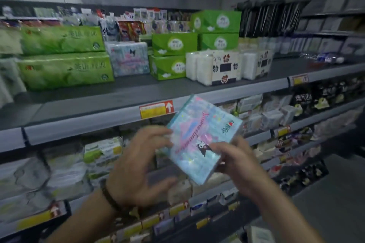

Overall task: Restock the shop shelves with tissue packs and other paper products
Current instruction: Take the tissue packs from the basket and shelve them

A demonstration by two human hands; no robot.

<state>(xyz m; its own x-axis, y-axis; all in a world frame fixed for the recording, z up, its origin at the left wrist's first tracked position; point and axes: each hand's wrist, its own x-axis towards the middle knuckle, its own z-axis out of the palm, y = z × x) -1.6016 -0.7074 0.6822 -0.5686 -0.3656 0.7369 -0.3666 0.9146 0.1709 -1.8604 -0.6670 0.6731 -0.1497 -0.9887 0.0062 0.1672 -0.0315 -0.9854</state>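
A pale blue and pink tissue pack [199, 134] with a cartoon print is tilted in front of the grey shelf [126, 92]. My right hand [235, 162] grips its lower right corner, thumb on the front face. My left hand [142, 162] is spread at the pack's left edge, fingertips touching it, a dark bracelet on the wrist. A matching blue pack [128, 58] stands on the shelf between green packs.
Long green tissue packs [65, 69] are stacked at the left, green boxes [171, 55] in the middle, white bundled packs [215, 67] to their right. The shelf's front strip is bare. Lower shelves [217, 189] hold several small packs and yellow price tags [156, 109].
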